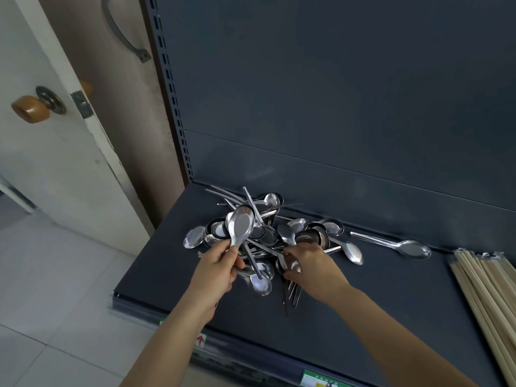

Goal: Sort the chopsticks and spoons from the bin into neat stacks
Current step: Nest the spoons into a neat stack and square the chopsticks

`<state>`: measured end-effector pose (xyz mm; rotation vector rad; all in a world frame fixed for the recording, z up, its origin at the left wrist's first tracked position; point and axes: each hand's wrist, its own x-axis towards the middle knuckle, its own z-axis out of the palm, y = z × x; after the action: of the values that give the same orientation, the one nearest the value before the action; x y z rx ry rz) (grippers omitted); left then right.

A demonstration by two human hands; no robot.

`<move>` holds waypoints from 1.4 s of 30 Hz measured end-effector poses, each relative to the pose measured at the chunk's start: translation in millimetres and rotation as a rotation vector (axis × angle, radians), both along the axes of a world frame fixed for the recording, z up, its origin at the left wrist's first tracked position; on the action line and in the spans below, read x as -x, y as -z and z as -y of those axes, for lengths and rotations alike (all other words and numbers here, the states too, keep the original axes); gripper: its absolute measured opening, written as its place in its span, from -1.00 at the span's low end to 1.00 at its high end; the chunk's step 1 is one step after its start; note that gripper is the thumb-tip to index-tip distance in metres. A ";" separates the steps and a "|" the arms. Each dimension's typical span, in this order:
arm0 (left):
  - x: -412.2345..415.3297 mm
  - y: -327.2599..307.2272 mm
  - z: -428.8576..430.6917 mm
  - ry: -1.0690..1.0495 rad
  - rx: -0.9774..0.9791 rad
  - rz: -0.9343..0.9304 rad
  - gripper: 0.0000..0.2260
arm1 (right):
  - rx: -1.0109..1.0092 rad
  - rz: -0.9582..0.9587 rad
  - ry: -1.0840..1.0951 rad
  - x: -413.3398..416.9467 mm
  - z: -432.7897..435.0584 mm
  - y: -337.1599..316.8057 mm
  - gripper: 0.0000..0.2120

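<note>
Leftward on shelf (391, 289), left hand (217, 272), right hand (311, 265) each pinch spoons (241, 224); chopsticks (485, 286) well apart.

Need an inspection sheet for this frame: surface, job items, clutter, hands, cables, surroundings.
Surface: dark grey shelf, with a back panel behind it.
Job's things: spoon pile tangled mid-shelf; lone spoon lying apart to its right; chopsticks bundled at the right edge; no bin in view.
Clutter: nothing seen.
Hands: left hand holds the held spoon upright by its handle above the pile; right hand grips a clutch of spoons at the pile's near edge.
Cables: nothing seen.
Surroundings: white door with a brown knob at left; tiled floor; label on the shelf's front edge.
</note>
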<state>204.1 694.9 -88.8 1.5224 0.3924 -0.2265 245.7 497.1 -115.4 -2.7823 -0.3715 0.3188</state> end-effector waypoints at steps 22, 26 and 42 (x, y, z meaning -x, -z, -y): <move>-12.2 6.6 3.7 0.127 -0.257 0.143 -0.84 | -0.356 0.198 0.210 6.1 20.7 -47.0 -0.76; -16.6 6.9 9.6 0.164 -0.287 0.225 -0.81 | -0.531 0.241 0.266 9.1 22.7 -83.9 -0.89; -4.7 -5.9 49.7 0.478 -0.130 0.271 -0.79 | -0.421 0.331 0.278 19.0 25.9 -88.7 -0.88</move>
<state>208.8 645.2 -82.9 1.7335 -0.1816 -0.3676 226.7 471.2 -26.7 -2.4184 -0.1028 -0.2614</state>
